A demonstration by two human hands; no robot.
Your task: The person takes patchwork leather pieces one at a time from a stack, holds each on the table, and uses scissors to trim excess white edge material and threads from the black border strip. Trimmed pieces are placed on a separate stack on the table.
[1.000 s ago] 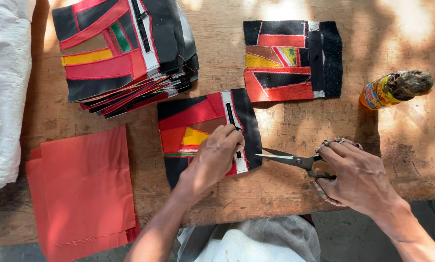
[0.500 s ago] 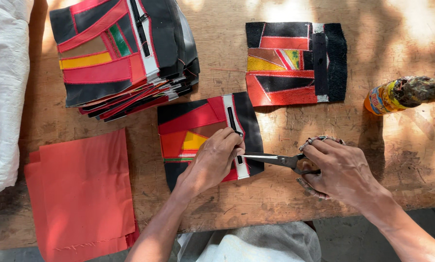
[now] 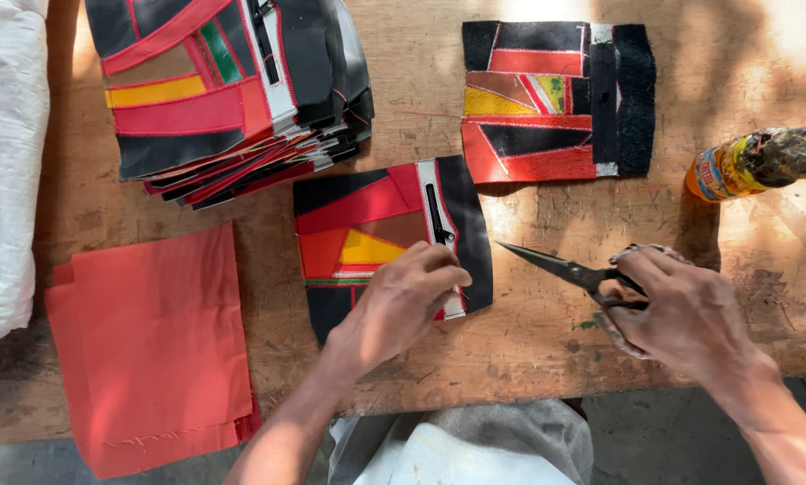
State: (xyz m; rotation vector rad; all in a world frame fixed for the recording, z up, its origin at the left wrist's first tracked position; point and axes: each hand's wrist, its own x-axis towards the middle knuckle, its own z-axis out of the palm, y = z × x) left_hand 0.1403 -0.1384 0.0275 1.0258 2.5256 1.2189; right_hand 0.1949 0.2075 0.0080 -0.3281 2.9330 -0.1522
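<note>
A patchwork fabric piece (image 3: 367, 224) in black, red, orange and yellow, with a white zipper strip, lies on the wooden table (image 3: 547, 341) in front of me. My left hand (image 3: 394, 305) presses on its lower right part, fingertips pinching at the zipper strip's lower end. My right hand (image 3: 682, 310) holds dark metal scissors (image 3: 565, 268) by the handles, blades closed and pointing left toward the piece, a short gap away from its right edge.
A tall stack of similar patchwork pieces (image 3: 232, 90) sits at the back left. Another single patchwork piece (image 3: 556, 99) lies at the back right. Folded red cloth (image 3: 151, 350) lies front left, white fabric (image 3: 8, 153) at the far left, an orange bottle (image 3: 744, 166) at right.
The scissors had their tips at the zipper strip's lower end; my right hand has since drawn them back to the right, off the piece. My left hand stays on the fabric.
</note>
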